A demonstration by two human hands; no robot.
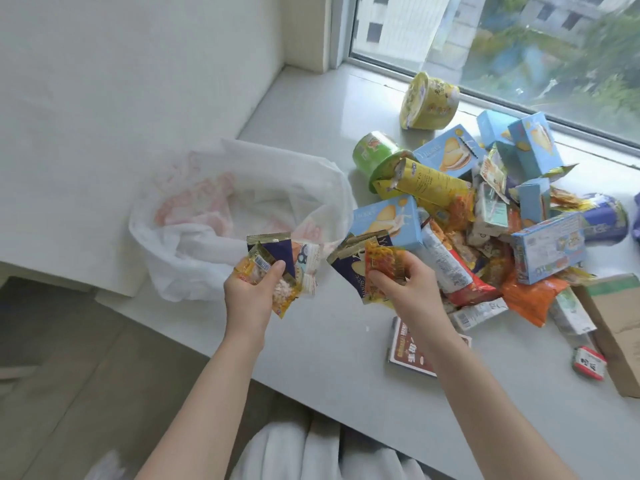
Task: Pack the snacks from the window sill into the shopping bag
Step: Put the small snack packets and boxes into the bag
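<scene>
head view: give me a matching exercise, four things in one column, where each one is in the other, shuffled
1 shopping bag
2 yellow tub
3 yellow packet
4 small orange packet

a gripped in the right hand
b on its side near the window
c gripped in the left hand
d open, left of the snack pile

Pairs: 1-d, 2-b, 3-c, 4-a

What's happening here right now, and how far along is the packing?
A person is packing by hand. The left hand grips a few small packets, and the right hand grips another bunch of packets. Both are held near the open mouth of the white shopping bag, which lies on the window sill. No snacks can be made out inside the bag. Most of the job is left: a heap of boxes, cups and packets lies on the sill to the right.
</scene>
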